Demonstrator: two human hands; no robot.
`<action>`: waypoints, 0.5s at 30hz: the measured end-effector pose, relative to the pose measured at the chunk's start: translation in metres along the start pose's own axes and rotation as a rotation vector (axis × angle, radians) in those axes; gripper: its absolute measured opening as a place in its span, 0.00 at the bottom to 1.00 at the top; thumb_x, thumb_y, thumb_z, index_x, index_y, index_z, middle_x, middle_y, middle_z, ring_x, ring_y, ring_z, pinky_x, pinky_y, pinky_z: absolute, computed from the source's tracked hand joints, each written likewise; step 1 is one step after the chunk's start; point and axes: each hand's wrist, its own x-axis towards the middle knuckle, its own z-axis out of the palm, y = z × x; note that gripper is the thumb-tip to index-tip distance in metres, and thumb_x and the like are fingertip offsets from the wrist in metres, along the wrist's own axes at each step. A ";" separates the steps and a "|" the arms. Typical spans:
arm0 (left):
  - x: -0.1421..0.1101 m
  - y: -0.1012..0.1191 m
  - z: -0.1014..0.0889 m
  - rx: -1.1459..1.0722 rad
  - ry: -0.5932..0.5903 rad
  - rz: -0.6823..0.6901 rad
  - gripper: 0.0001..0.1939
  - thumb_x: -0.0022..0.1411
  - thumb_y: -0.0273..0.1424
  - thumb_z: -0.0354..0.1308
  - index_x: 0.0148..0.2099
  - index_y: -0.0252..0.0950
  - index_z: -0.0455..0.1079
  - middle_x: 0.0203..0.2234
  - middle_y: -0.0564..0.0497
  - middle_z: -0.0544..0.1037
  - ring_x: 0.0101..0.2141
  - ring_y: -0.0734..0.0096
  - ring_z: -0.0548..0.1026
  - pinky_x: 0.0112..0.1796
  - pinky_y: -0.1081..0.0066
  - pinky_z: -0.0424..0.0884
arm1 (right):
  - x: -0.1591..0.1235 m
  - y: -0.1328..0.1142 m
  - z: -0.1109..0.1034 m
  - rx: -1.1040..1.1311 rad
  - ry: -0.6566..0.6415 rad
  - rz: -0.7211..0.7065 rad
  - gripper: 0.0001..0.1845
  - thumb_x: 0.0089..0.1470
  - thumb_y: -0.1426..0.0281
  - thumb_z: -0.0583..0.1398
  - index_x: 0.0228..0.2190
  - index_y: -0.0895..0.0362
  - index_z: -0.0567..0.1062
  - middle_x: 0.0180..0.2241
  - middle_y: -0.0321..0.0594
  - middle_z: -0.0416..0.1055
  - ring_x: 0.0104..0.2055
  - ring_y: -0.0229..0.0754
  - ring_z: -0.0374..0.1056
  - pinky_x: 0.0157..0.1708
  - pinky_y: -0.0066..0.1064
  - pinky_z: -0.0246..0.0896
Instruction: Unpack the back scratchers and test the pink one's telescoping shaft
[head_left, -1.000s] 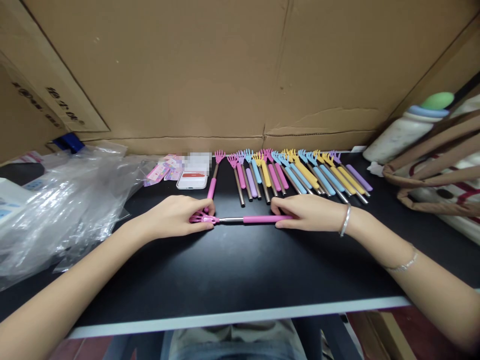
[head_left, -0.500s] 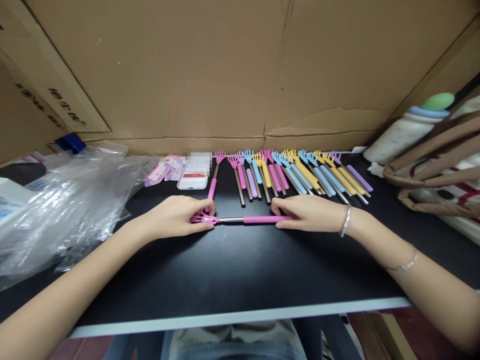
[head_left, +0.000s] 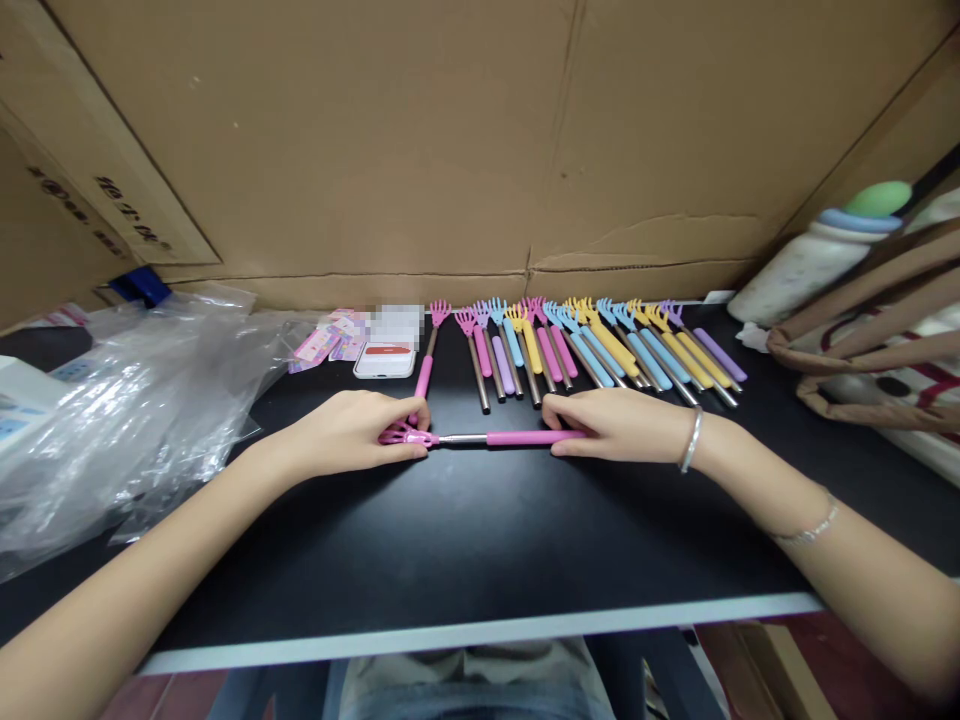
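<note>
A pink back scratcher (head_left: 525,438) with a metal shaft lies crosswise over the black table. Its claw end is gripped by my left hand (head_left: 352,432), the thumb on the near side. My right hand (head_left: 619,425) is closed round the far end of the pink handle, which disappears under the fingers. Another pink back scratcher (head_left: 425,372) lies just beyond my left fingers, its claw pointing to the cardboard wall. Further right, several back scratchers (head_left: 585,345) in pink, purple, blue and yellow lie side by side in a row.
Clear plastic bags (head_left: 165,400) are heaped on the left beside a white box (head_left: 26,400). Small printed cards (head_left: 330,340) and a phone (head_left: 385,360) lie near the cardboard wall (head_left: 360,140). On the right stand a tilted white bottle (head_left: 810,265) and a brown-strapped bag (head_left: 892,340).
</note>
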 end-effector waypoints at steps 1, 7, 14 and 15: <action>0.000 0.000 0.000 -0.004 -0.002 0.000 0.16 0.61 0.47 0.46 0.40 0.42 0.64 0.27 0.54 0.72 0.27 0.70 0.69 0.27 0.75 0.57 | 0.000 0.000 0.000 -0.001 0.000 -0.001 0.12 0.54 0.58 0.53 0.31 0.53 0.63 0.25 0.36 0.65 0.24 0.39 0.61 0.24 0.26 0.45; 0.000 -0.002 0.000 -0.012 -0.005 -0.007 0.16 0.60 0.47 0.47 0.40 0.42 0.64 0.27 0.55 0.73 0.27 0.71 0.70 0.27 0.75 0.57 | 0.000 0.001 0.001 -0.002 0.004 -0.001 0.11 0.54 0.58 0.53 0.31 0.53 0.63 0.25 0.35 0.65 0.25 0.39 0.61 0.24 0.26 0.45; 0.001 0.000 0.000 -0.010 -0.021 -0.012 0.15 0.61 0.46 0.47 0.40 0.42 0.64 0.27 0.55 0.72 0.27 0.71 0.69 0.27 0.75 0.57 | 0.001 0.001 0.001 0.008 0.000 -0.003 0.12 0.54 0.58 0.54 0.31 0.53 0.62 0.24 0.34 0.64 0.24 0.38 0.60 0.24 0.26 0.46; 0.001 0.000 0.000 -0.010 -0.022 -0.011 0.15 0.61 0.47 0.47 0.40 0.42 0.64 0.27 0.55 0.72 0.27 0.71 0.69 0.27 0.76 0.57 | 0.001 0.001 0.001 0.008 -0.002 0.001 0.11 0.54 0.58 0.54 0.31 0.53 0.62 0.24 0.34 0.64 0.24 0.38 0.60 0.24 0.26 0.46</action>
